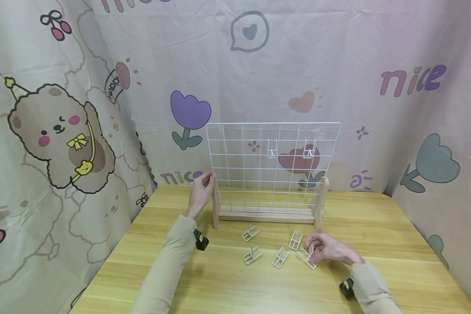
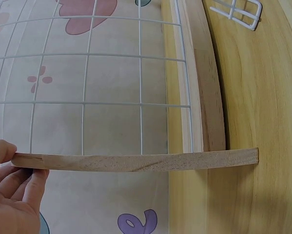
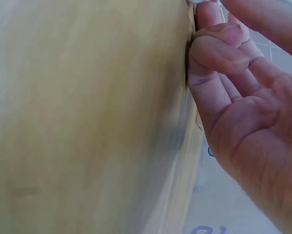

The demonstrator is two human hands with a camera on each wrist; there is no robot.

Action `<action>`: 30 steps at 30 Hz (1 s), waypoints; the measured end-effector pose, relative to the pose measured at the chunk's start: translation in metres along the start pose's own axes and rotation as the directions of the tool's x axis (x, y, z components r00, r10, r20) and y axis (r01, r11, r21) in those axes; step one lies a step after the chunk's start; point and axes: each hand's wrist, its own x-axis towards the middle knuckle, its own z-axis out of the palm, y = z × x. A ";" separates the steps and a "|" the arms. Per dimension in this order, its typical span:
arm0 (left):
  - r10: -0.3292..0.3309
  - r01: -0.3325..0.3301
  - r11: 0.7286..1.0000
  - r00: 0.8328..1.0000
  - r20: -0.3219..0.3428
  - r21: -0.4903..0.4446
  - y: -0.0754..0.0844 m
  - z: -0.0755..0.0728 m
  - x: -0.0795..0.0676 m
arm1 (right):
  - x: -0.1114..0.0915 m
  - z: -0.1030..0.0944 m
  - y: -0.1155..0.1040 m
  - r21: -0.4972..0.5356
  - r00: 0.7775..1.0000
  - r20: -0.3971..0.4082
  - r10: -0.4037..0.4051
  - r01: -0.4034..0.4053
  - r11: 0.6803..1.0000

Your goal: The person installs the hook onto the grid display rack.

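A white wire grid panel [image 1: 274,123] stands upright in a wooden stand, and two white hooks hang on it, one hook [image 1: 272,150] left of the other. My left hand [image 1: 201,192] pinches the top of the stand's left post [image 2: 136,162] between thumb and fingers. On the tabletop to the front right, my right hand [image 1: 331,248] has thumb and fingers curled onto a white wire hook [image 1: 304,257]. Only a bit of white shows at the fingertips in the right wrist view; my fingers [image 3: 219,53] hide the rest.
Several more white hooks lie on the wooden table [image 1: 227,283] in front of the stand, among them a hook [image 1: 280,258] near the right hand and a hook [image 1: 251,234] by the base bar [image 1: 267,216]. A printed curtain [image 1: 220,78] hangs behind and at both sides.
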 end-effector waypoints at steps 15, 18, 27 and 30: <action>-0.001 0.001 1.000 1.000 0.005 -0.005 0.002 -0.001 0.000 | -0.001 0.000 -0.002 0.017 1.000 0.009 0.023 -0.023 1.000; -0.002 0.003 1.000 1.000 0.007 -0.012 0.001 -0.001 0.000 | -0.002 0.001 -0.004 0.007 0.999 -0.004 0.043 -0.043 0.999; -0.005 0.005 1.000 1.000 0.004 -0.004 0.002 -0.001 -0.001 | -0.003 0.003 -0.007 -0.031 0.997 -0.021 0.074 -0.074 0.997; -0.001 0.001 1.000 1.000 0.005 -0.004 0.002 -0.002 -0.001 | -0.003 0.002 -0.006 -0.039 0.998 -0.017 0.065 -0.065 0.997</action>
